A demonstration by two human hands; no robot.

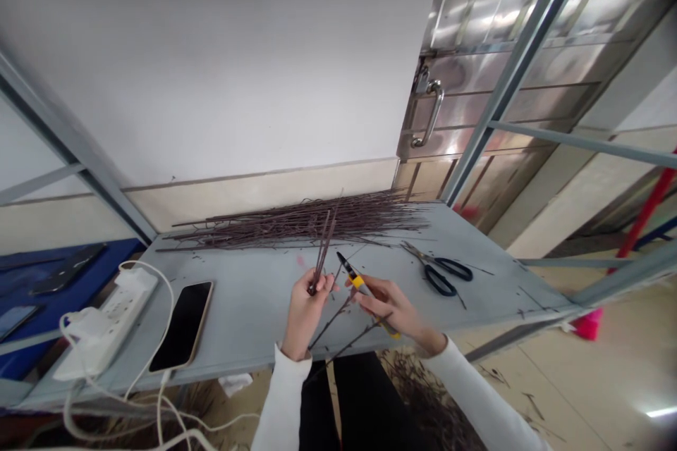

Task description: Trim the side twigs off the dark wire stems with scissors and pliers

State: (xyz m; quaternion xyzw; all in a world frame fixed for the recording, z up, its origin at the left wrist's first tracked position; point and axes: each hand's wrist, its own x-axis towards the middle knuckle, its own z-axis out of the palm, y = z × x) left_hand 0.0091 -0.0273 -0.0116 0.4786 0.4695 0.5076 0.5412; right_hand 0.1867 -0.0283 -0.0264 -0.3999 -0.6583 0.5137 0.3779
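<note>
Head view, left hand (305, 313) gripping thin dark twigs (323, 251), right hand (385, 306) pinching yellow-handled tool (358, 283)

The table (254, 328) holds scissors (441, 271), a smartphone (181, 326) and a power strip (108, 320).

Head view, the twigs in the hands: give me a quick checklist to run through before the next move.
1. Left hand closed around the twig bundle: ok.
2. Right hand gripping the yellow-handled tool: ok.
3. Tool tip touching the twig bundle: not ok, it sits beside the stems, apart from them.
4. Tool's jaws open or shut: cannot tell, too small to see.
5. Black-handled scissors lying on the grey table, away from both hands: ok.
6. Phone lying apart from both hands: ok.
</note>
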